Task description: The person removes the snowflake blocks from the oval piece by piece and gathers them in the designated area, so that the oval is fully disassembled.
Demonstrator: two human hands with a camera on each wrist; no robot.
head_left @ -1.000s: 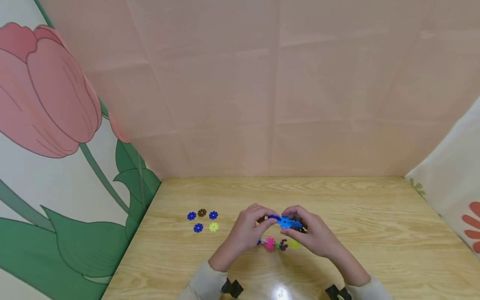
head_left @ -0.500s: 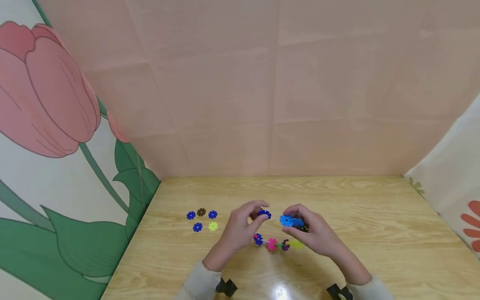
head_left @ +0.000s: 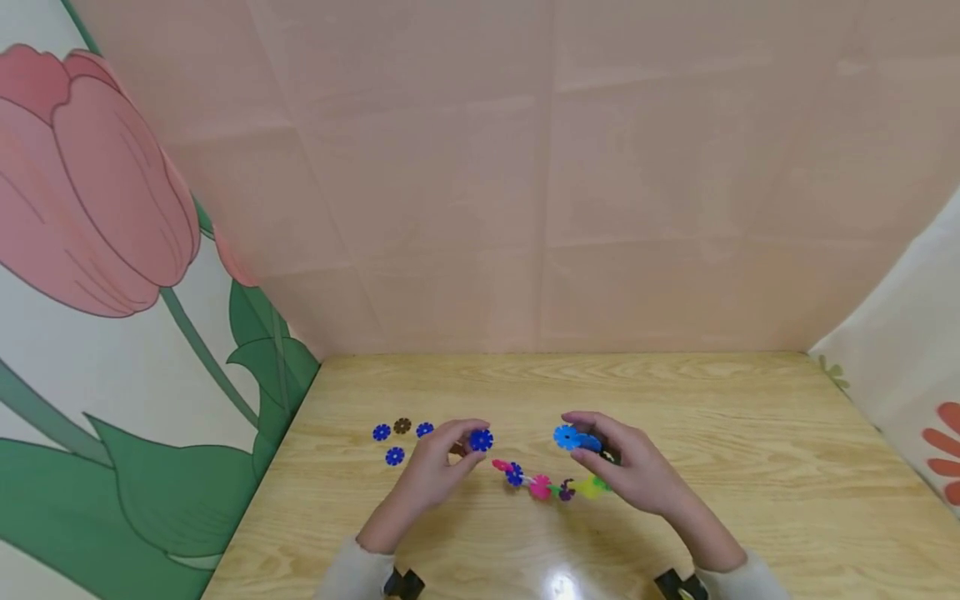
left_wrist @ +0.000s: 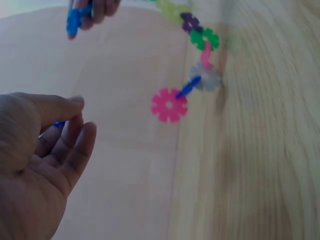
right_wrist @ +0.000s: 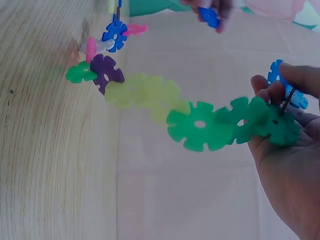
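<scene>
Dark blue disc [head_left: 482,442]: I am pinching it between the thumb and fingers of my left hand [head_left: 435,472], while my right hand [head_left: 633,472] is gripping one end of a chain of notched discs [right_wrist: 187,131]. My hands are standing apart, and their gap is, in my judgement, governing the coming move: the dark blue disc is lying directly left of the light blue disc [head_left: 567,437], which is projecting from my right fingers toward it, with open air separating the two. Below this gap, on my side, the chain's long axis is running leftward from beneath my right palm to a pink tail disc [head_left: 501,465], which is sitting nearer my left hand yet not touching it; whether the chain is resting on the table [head_left: 750,433] I cannot tell. To the left of my left hand, loose blue discs [head_left: 394,456] and a brown disc [head_left: 402,426] are limiting the room somewhat; to the right of my right hand, bare tabletop is extending. Beyond both hands, the far edge is meeting a pink backdrop [head_left: 675,283].
</scene>
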